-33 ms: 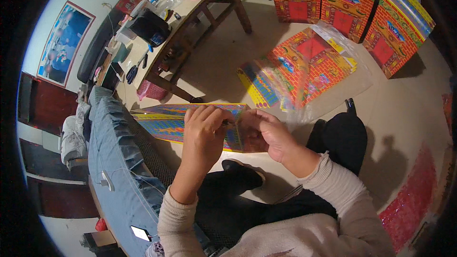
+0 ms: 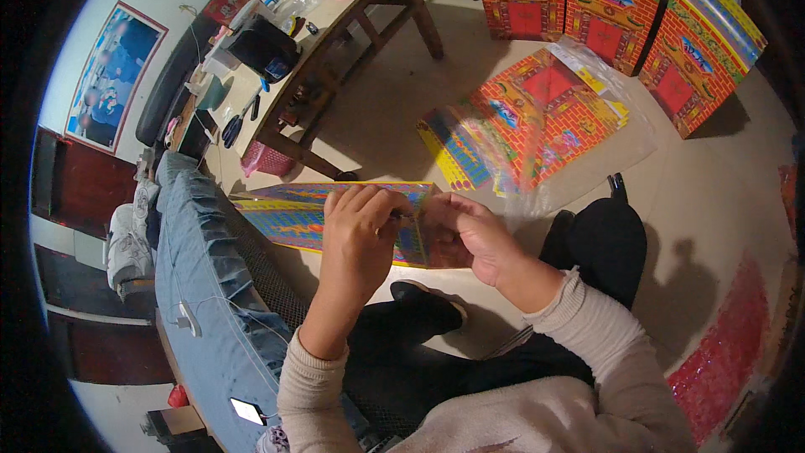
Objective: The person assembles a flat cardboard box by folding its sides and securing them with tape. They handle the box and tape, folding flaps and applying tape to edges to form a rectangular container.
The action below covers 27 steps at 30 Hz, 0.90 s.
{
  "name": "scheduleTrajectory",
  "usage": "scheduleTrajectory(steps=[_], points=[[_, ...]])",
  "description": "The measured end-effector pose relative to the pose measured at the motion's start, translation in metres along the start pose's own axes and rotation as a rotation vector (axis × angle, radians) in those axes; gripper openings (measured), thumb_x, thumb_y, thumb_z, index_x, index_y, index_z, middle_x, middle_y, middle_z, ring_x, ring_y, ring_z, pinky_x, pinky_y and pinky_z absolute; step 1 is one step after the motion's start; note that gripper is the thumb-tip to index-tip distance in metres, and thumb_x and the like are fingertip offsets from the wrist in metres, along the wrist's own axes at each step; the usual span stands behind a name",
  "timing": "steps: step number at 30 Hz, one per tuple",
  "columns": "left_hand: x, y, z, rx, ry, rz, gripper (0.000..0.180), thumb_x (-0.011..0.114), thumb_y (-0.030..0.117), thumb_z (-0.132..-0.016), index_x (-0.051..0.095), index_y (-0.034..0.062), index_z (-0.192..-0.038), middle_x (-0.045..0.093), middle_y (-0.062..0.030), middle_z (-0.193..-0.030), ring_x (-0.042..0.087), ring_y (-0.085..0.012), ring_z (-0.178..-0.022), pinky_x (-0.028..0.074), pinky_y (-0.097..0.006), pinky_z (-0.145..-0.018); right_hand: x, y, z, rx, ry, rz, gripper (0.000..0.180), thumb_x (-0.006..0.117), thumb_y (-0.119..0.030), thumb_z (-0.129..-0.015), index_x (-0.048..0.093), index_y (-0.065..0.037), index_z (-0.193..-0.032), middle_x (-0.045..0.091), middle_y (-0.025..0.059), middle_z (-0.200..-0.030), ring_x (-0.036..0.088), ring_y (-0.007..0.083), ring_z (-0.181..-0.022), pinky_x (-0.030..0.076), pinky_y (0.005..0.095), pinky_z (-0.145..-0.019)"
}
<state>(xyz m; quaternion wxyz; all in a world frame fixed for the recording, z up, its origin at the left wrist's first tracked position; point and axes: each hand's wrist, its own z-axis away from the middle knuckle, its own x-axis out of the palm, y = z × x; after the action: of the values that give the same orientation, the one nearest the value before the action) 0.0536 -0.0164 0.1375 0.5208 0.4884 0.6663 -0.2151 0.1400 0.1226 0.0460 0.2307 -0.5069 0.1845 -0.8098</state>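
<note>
— Right, where's the printed sheet [image 2: 310, 218]?

— Held between both hands, above the lap. Stretches out to the person's left, flat and long, tilted slightly, hanging over the floor beside the blue denim cover [image 2: 201, 285].

— And the grip?

— Left hand [image 2: 360, 239] curled over the sheet's right end, fingers [image 2: 369, 201] folded down across the top edge, thumb hidden beneath. Right hand [image 2: 470, 235] closed on the same end, pinching at the fold, touching the left hand's fingertips. Both shut on the sheet, then.

— Pose of the arms?

— Both forearms rising from the lower edge in cream knit sleeves [image 2: 604, 344], wrists bent inward, knuckles up.

— Material?

— Thin glossy paper or card, creased along its length. Blue and yellow patterned bands with a red patch near the fold. Cannot tell how many layers.

— Anything around?

— Similar flat sheets [image 2: 537, 117] in clear plastic wrap on the floor ahead, brick-red print. 3 folded-up paper houses [image 2: 608, 8] standing beyond, just beside each other. Wooden table [image 2: 352, 8] to the upper left, cluttered.
</note>
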Motion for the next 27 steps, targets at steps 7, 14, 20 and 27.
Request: scheduleTrajectory(steps=[7,14,20,27], points=[[-0.003,0.007,-0.004,-0.084,-0.01,0.014,0.024,0.079,-0.001,-0.071,0.066,0.0056,-0.09,0.068,-0.0079,-0.096,0.066,-0.0302,-0.095,0.045,-0.041,-0.089,-0.006,-0.008,-0.005,0.045,-0.064,0.026,0.023,0.069,-0.031,-0.1,0.066,-0.018,-0.118,0.068,-0.0043,-0.095,0.066,0.008,-0.081,0.064,0.0314,-0.069],[-0.008,0.006,-0.005,-0.104,-0.062,0.02,0.02,0.079,-0.001,-0.071,0.068,0.0048,-0.088,0.068,-0.009,-0.099,0.066,-0.0305,-0.098,0.047,-0.041,-0.089,0.01,-0.021,0.007,0.095,0.005,0.007,0.017,0.056,-0.02,-0.106,0.062,-0.01,-0.118,0.069,0.0041,-0.105,0.071,0.0188,-0.094,0.063,0.0435,-0.081],[-0.006,0.003,-0.004,-0.082,-0.041,0.038,0.018,0.079,0.0,-0.072,0.071,0.0055,-0.087,0.069,-0.0091,-0.1,0.065,-0.0312,-0.099,0.047,-0.042,-0.091,-0.004,-0.013,-0.005,0.096,-0.073,0.042,0.026,0.066,-0.032,-0.1,0.067,-0.016,-0.121,0.071,-0.003,-0.102,0.069,0.0096,-0.094,0.06,0.0333,-0.072],[-0.007,0.002,-0.003,-0.074,-0.056,0.047,0.017,0.079,0.001,-0.073,0.072,0.0053,-0.088,0.069,-0.0082,-0.1,0.065,-0.0316,-0.097,0.048,-0.041,-0.09,0.0,-0.021,-0.009,0.081,-0.076,0.209,0.023,0.068,-0.033,-0.099,0.069,-0.011,-0.106,0.069,0.0012,-0.094,0.067,0.0115,-0.08,0.057,0.0309,-0.066]])
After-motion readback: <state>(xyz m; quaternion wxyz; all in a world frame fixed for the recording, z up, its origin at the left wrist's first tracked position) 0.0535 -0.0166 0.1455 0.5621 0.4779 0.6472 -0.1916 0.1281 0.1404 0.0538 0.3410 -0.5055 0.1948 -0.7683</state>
